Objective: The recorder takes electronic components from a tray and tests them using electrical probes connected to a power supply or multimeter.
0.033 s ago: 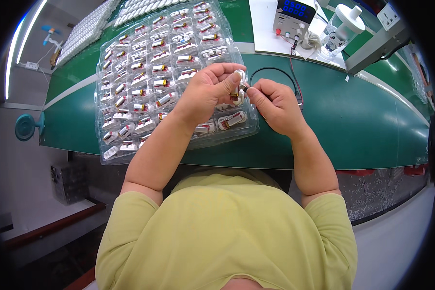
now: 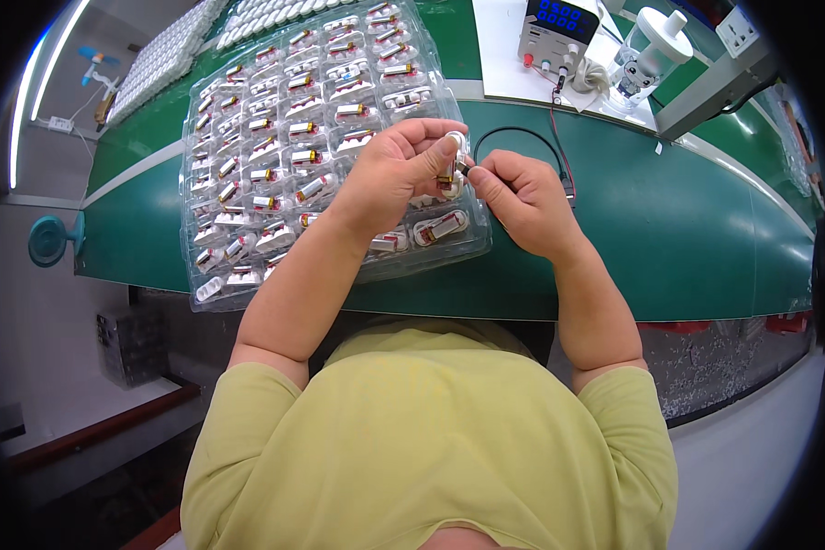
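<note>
My left hand (image 2: 390,174) is closed on a small white oval device (image 2: 456,143) that carries a silver battery cell (image 2: 446,179). Between thumb and fingers of my right hand (image 2: 527,202) is a black cable plug (image 2: 466,170), its tip at the side of the device. I cannot tell whether it is fully seated. Under my left hand lies a clear plastic tray (image 2: 467,246) whose pockets hold several similar devices with batteries. One of these, a white device (image 2: 440,228), sits in a pocket just below my hands.
The black cable (image 2: 522,131) loops over the green tabletop (image 2: 669,220) at right. Behind it stand a power supply (image 2: 556,37) with a lit blue display and a clear lidded jar (image 2: 648,60). A grey metal post (image 2: 706,87) rises at far right. More white parts (image 2: 160,60) fill trays at far left.
</note>
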The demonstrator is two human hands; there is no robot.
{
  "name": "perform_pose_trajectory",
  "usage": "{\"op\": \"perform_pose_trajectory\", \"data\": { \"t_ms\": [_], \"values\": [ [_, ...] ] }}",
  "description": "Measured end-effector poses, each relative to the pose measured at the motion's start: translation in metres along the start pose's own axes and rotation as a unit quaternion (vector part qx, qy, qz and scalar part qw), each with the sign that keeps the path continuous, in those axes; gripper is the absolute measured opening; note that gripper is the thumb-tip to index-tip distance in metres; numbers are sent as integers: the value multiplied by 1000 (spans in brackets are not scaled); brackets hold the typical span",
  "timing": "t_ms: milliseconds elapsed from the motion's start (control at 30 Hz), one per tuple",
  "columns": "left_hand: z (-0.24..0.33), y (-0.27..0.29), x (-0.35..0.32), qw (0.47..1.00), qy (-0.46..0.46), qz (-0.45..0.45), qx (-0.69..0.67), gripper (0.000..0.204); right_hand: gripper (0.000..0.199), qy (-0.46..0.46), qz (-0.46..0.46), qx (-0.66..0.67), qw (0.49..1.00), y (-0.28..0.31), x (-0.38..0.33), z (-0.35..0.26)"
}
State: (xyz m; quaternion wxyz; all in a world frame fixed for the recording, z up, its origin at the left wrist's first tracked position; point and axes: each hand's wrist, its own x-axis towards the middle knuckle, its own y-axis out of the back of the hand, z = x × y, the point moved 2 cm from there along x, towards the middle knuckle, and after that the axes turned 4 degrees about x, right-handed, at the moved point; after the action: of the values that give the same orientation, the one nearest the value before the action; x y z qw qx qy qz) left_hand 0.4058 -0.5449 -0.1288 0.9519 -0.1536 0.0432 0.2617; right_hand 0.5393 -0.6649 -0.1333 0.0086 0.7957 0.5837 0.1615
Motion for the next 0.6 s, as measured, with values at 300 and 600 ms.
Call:
{"op": "perform_pose_trajectory", "data": {
  "t_ms": [300, 600],
  "values": [
    [-3, -11, -3, 992, 0, 20, 125, 32, 22, -29, -82, -37, 996, 10, -2, -3],
    [28, 23, 29, 886, -145, 168, 407, 25, 20, -80, 23, -12, 996, 1, 2, 16]
  ]
}}
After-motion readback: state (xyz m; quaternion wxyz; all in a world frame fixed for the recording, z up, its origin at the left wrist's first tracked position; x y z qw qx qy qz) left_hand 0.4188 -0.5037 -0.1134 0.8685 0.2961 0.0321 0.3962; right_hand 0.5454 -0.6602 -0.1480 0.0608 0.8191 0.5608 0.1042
